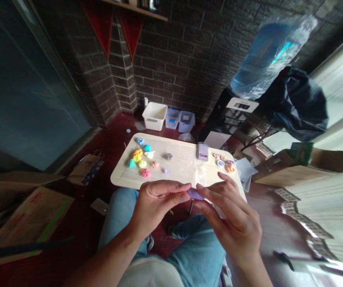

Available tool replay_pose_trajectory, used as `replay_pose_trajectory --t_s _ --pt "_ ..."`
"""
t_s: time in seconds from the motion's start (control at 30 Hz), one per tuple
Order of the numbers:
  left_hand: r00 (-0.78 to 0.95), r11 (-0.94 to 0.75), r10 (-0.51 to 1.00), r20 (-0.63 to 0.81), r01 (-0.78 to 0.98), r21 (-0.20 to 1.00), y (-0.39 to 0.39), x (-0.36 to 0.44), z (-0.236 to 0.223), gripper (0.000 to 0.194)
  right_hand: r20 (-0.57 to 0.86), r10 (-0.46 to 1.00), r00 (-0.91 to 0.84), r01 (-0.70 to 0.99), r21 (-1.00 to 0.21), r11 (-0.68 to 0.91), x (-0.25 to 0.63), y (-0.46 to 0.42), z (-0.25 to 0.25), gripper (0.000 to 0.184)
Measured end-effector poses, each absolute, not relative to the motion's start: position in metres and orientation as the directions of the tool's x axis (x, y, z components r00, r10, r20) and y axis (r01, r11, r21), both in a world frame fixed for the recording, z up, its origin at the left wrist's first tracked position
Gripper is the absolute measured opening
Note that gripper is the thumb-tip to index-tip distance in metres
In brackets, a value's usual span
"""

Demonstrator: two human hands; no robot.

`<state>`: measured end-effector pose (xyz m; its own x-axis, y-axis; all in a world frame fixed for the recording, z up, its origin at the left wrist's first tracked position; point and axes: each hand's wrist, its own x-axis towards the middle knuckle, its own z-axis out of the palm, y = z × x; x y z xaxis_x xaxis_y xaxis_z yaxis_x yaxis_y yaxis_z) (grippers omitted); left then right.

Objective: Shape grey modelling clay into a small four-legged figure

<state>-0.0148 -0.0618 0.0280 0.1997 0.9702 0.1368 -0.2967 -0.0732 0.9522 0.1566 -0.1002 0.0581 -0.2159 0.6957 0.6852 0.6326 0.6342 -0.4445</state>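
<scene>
A flattened piece of purple modelling clay (pixel 195 194) is held between my two hands, just above the near edge of the table (pixel 129 182). The thumb and fingers of my left hand (pixel 162 196) pinch its left end. On the other end, my right hand (pixel 229 211) grips it between thumb and fingertips. A smaller purple lump (pixel 166 171) lies on the table beyond my hands. Around it are a pink lump (pixel 145 172), a peach lump (pixel 155 164) and a grey lump (pixel 169 156). Several more coloured lumps, including a yellow one (pixel 137 154), sit at the left.
A phone (pixel 203 152) lies near the table's far right, beside small shaped clay pieces and an orange lump (pixel 230 167). Behind the table stand a white basket (pixel 155 116) and clear plastic boxes (pixel 186 121). A water dispenser (pixel 228 115) and cardboard boxes flank the table.
</scene>
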Motion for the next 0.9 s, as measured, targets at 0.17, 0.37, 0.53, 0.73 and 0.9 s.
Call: replay_pose_trajectory --t_s 0.17,0.37,0.53,0.73,0.9 --pt "0.256 0.057 0.965 0.053 -0.405 0.913 -0.062 -0.012 0.021 0.014 0.571 0.82 -0.049 0.481 -0.706 0.52 0.159 -0.099 0.049 0.04" --pt "0.242 0.047 0.969 0.057 -0.406 0.913 -0.067 -0.002 0.022 0.014 0.351 0.926 0.141 0.003 -0.935 0.354 0.139 -0.079 0.033 0.064" --pt "0.176 -0.094 0.973 0.148 -0.281 0.955 -0.07 0.0 0.023 0.015 0.302 0.938 0.169 -0.054 -0.948 0.315 0.124 -0.075 0.031 0.065" --pt "0.154 -0.202 0.959 0.237 -0.213 0.956 -0.069 -0.003 0.024 0.022 0.281 0.939 0.2 -0.04 -0.955 0.295 0.119 -0.077 0.032 0.066" --pt "0.141 -0.257 0.949 0.284 -0.181 0.949 -0.069 -0.003 0.028 0.028 0.288 0.932 0.222 -0.058 -0.95 0.308 0.114 -0.076 0.036 0.065"
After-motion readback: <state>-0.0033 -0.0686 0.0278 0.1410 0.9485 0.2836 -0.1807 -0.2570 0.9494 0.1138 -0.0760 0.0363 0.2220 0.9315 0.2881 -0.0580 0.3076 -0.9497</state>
